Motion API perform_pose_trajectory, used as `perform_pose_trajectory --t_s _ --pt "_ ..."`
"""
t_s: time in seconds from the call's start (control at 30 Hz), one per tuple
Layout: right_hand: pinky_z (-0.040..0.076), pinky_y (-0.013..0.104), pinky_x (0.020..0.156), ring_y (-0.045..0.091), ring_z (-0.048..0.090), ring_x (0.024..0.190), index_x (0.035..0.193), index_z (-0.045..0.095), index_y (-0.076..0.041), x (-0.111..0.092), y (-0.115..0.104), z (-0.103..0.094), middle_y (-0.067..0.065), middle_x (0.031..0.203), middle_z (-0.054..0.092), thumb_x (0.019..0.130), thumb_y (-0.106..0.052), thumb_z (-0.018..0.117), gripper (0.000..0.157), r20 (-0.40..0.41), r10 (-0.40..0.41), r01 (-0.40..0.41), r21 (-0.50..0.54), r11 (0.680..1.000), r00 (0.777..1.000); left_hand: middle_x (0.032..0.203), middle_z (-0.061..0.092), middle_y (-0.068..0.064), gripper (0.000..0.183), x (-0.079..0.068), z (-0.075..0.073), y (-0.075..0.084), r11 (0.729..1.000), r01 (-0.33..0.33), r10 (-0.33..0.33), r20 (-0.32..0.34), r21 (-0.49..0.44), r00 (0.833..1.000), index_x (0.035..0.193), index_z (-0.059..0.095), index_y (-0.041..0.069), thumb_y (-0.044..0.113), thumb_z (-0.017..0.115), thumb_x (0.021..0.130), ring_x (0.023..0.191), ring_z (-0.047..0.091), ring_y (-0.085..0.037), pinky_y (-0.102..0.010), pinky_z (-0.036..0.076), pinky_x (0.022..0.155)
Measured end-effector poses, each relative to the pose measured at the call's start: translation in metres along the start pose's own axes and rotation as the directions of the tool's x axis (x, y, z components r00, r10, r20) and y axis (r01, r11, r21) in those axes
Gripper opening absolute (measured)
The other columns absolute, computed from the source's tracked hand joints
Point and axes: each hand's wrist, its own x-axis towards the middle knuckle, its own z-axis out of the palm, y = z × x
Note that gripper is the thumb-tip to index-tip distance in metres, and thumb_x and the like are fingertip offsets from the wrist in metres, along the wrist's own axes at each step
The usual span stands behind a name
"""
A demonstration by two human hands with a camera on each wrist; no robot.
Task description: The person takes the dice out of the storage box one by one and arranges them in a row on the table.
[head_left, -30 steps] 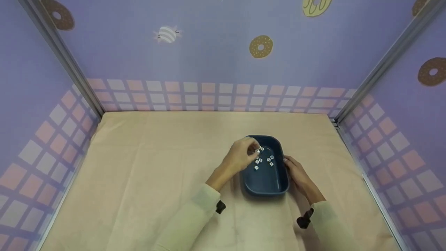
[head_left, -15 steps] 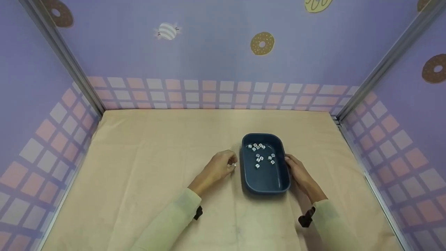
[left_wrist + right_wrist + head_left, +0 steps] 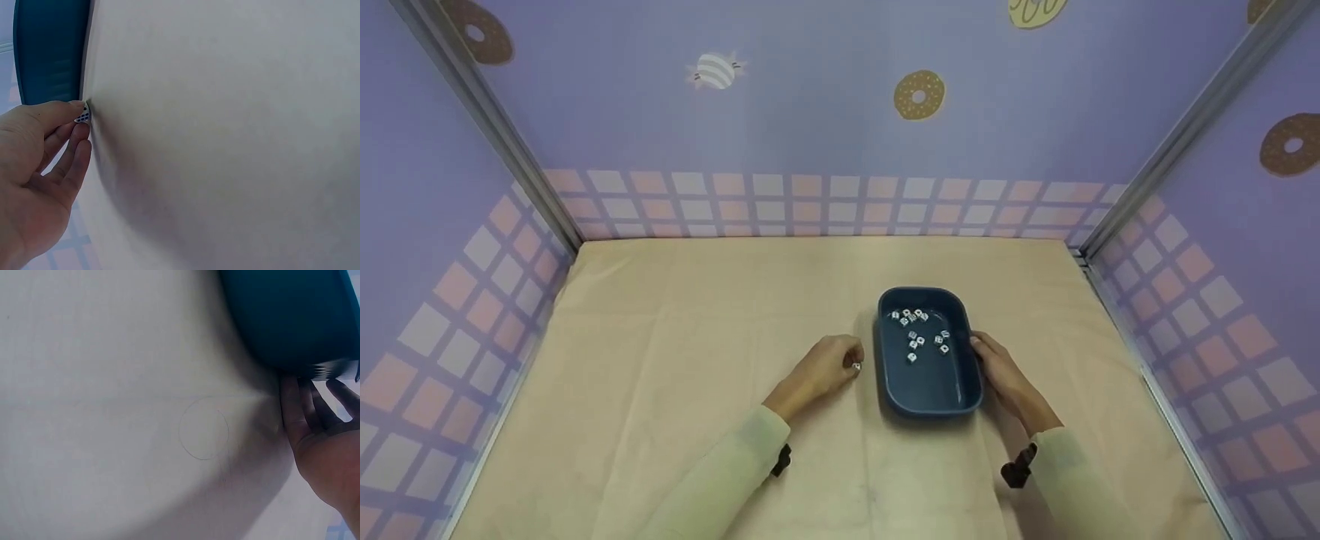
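My left hand is low over the cloth, just left of a dark blue rectangular container. In the left wrist view, its thumb and fingertips pinch a small white die with dark dots, partly hidden by the fingers. Several white dice lie scattered on the container's floor, mostly toward its far end and middle. At the container's right side, my right hand touches the outer wall. The right wrist view shows its fingers fairly straight, with their tips against the wall.
A pale beige cloth covers the table beneath the container. Purple printed panels stand at the back and both sides, with metal posts at the corners. Dark wrist devices sit at both sleeves.
My left hand has moved out of the container to the cloth on its left, then slightly nearer, with a die in its fingers. My right hand stays at the container's side.
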Motion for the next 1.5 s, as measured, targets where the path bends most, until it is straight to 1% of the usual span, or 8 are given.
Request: perform_pose_trajectory --t_s 0.43,0.57,0.73,0.93,1.07,1.2,1.3,1.5 --pt "0.017 0.053 0.129 0.037 0.029 0.156 0.161 0.039 -0.003 0.000 -0.001 0.000 0.022 0.167 0.035 0.117 -0.029 0.033 0.052 -0.019 -0.020 0.020 -0.004 1.000 1.000 0.096 0.068 0.000 0.009 0.000 0.001 -0.001 0.999 0.019 -0.020 -0.018 -0.030 1.000 0.100 0.073 0.009 0.003 0.076 0.095 0.087 0.062 -0.016 -0.033 0.055 0.080" --pt "0.015 0.053 0.130 0.038 0.026 0.158 0.162 0.038 -0.002 0.000 -0.001 0.000 0.022 0.168 0.034 0.117 -0.030 0.032 0.053 -0.019 -0.014 0.014 -0.017 1.000 1.000 0.102 0.070 -0.001 0.012 0.002 -0.001 0.000 0.997 0.045 -0.045 -0.005 -0.066 0.999 0.105 0.073 0.007 0.007 0.078 0.095 0.094 0.065 -0.017 -0.034 0.056 0.086" --pt "0.016 0.052 0.130 0.037 0.028 0.157 0.161 0.039 -0.002 0.003 0.003 -0.001 0.022 0.167 0.035 0.117 -0.031 0.034 0.053 -0.025 -0.025 0.024 -0.018 1.000 0.999 0.112 0.071 -0.006 0.022 0.010 -0.015 0.014 0.992 0.051 -0.054 -0.023 -0.117 0.998 0.115 0.072 0.004 0.016 0.079 0.098 0.106 0.067 -0.023 -0.037 0.056 0.092" --pt "0.026 0.052 0.126 0.036 0.039 0.149 0.160 0.041 -0.004 0.004 0.003 -0.001 0.021 0.163 0.041 0.117 -0.030 0.037 0.051 -0.035 -0.015 0.015 0.008 1.000 0.999 0.117 0.069 -0.007 0.031 0.023 -0.027 0.043 0.994 -0.028 0.019 -0.084 -0.108 0.996 0.122 0.071 0.003 0.019 0.080 0.097 0.109 0.067 -0.024 -0.034 0.056 0.095" --pt "0.026 0.053 0.125 0.036 0.039 0.148 0.160 0.041 -0.005 0.003 0.004 -0.002 0.021 0.162 0.042 0.117 -0.031 0.037 0.051 -0.029 -0.013 0.013 0.005 1.000 0.999 0.119 0.069 -0.007 0.034 0.033 -0.020 0.058 0.994 -0.051 0.044 -0.069 -0.098 0.997 0.126 0.070 0.005 0.019 0.081 0.097 0.110 0.068 -0.024 -0.028 0.055 0.095" --pt "0.017 0.055 0.129 0.037 0.032 0.153 0.161 0.039 -0.004 0.002 0.004 -0.002 0.021 0.164 0.038 0.117 -0.032 0.035 0.052 -0.012 -0.021 0.021 -0.004 1.000 1.000 0.121 0.069 -0.004 0.036 0.045 -0.009 0.068 0.997 -0.026 0.023 -0.039 -0.077 0.999 0.128 0.070 0.007 0.019 0.081 0.097 0.112 0.067 -0.019 -0.024 0.054 0.096" --pt "0.016 0.055 0.129 0.037 0.030 0.155 0.160 0.040 -0.003 0.002 0.004 -0.002 0.021 0.165 0.038 0.117 -0.031 0.036 0.051 -0.022 -0.021 0.021 0.002 1.000 1.000 0.123 0.069 -0.004 0.038 0.053 -0.002 0.073 0.998 -0.012 0.011 -0.013 -0.059 1.000 0.130 0.070 0.008 0.020 0.082 0.096 0.114 0.066 -0.017 -0.024 0.053 0.098" --pt "0.029 0.053 0.123 0.036 0.039 0.147 0.158 0.044 -0.004 0.004 0.006 -0.001 0.021 0.161 0.042 0.116 -0.031 0.039 0.050 -0.044 -0.013 0.014 0.018 1.000 0.999 0.124 0.071 -0.005 0.042 0.065 0.012 0.078 1.000 -0.025 0.024 0.054 0.013 0.998 0.132 0.070 0.005 0.019 0.084 0.094 0.115 0.067 -0.018 -0.026 0.054 0.099"
